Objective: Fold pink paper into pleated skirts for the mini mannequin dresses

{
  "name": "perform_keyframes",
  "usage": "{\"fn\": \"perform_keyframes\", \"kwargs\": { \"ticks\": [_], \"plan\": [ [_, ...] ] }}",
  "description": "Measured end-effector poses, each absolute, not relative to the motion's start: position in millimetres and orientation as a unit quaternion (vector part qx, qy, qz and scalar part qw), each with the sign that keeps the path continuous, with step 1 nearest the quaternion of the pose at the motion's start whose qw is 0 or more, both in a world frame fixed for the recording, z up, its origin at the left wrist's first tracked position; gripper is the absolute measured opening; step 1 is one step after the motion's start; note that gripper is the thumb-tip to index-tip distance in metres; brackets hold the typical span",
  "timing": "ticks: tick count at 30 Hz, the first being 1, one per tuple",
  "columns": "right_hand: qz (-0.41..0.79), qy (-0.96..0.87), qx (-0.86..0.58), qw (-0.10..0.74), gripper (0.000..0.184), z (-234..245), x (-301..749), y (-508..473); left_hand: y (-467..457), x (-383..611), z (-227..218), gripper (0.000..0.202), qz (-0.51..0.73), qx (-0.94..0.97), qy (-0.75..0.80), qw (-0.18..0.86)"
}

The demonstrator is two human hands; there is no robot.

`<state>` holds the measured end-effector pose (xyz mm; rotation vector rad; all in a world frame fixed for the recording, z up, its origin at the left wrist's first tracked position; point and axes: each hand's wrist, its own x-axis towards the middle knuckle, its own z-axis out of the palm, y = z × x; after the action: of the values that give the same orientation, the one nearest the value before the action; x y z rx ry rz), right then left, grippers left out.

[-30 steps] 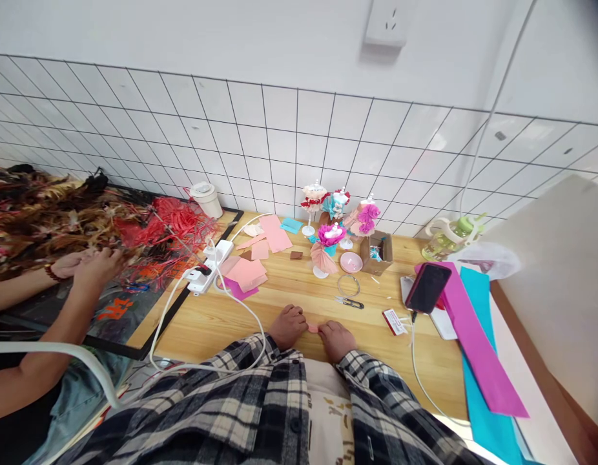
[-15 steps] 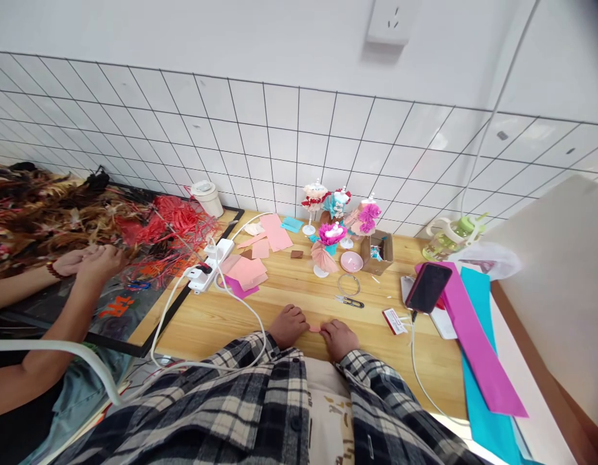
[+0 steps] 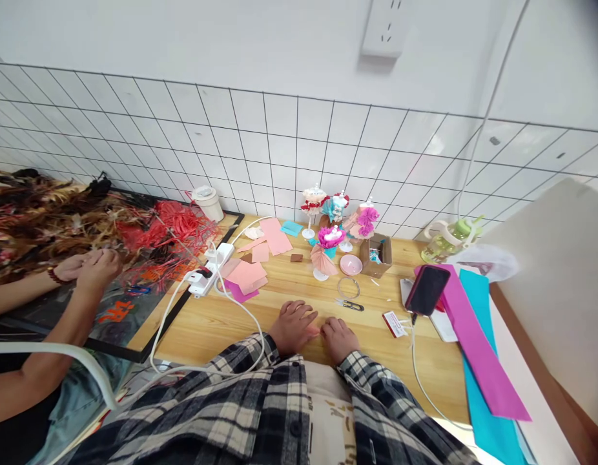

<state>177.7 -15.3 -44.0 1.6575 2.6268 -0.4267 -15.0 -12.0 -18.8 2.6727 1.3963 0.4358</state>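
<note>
A small piece of pink paper (image 3: 312, 330) lies on the wooden table in front of me, mostly covered by my fingers. Over its left part my left hand (image 3: 293, 327) is spread flat, fingers apart. My right hand (image 3: 340, 339) has its fingers bent together at the paper's right end. Beyond the hands are small black thread snips (image 3: 352, 305) and a coil of thin wire (image 3: 348, 287). Several miniature dress stands with crepe-paper skirts, one with a magenta and peach skirt (image 3: 323, 259), stand farther back.
Pink paper sheets (image 3: 250, 274) lie left, beside a white power strip (image 3: 210, 270) with looping cables. A small cardboard box (image 3: 378, 261), pink bowl (image 3: 350, 264), propped phone (image 3: 427, 290) and magenta paper strip (image 3: 483, 349) are right. A co-worker's hands (image 3: 93, 268) work among feathers at far left.
My left hand has opened from a closed grip and spread its fingers over the pink paper, moving slightly right. My right hand stays at the paper's right end.
</note>
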Motion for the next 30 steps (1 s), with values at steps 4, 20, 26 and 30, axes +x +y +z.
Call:
{"fn": "perform_keyframes", "kwargs": {
  "ticks": [4, 20, 26, 30],
  "plan": [
    [-0.121, 0.845, 0.520, -0.005, 0.028, -34.1, 172.7, -17.4, -13.3, -5.3, -5.6, 0.028, 0.166, 0.867, 0.468, 0.050],
    [-0.184, 0.815, 0.548, -0.044, 0.032, -23.5, 170.8, -22.7, -14.5, -6.6, -14.0, 0.019, 0.166, 0.874, 0.456, 0.044],
    [-0.249, 0.779, 0.572, -0.060, 0.039, -28.6, 170.8, -20.8, -13.0, -9.9, -12.4, 0.017, 0.202, 0.855, 0.472, 0.070],
    [-0.227, 0.795, 0.562, -0.035, 0.032, -28.8, 169.9, -19.3, -12.7, -10.6, -11.6, 0.015, 0.204, 0.858, 0.465, 0.083]
  ]
}}
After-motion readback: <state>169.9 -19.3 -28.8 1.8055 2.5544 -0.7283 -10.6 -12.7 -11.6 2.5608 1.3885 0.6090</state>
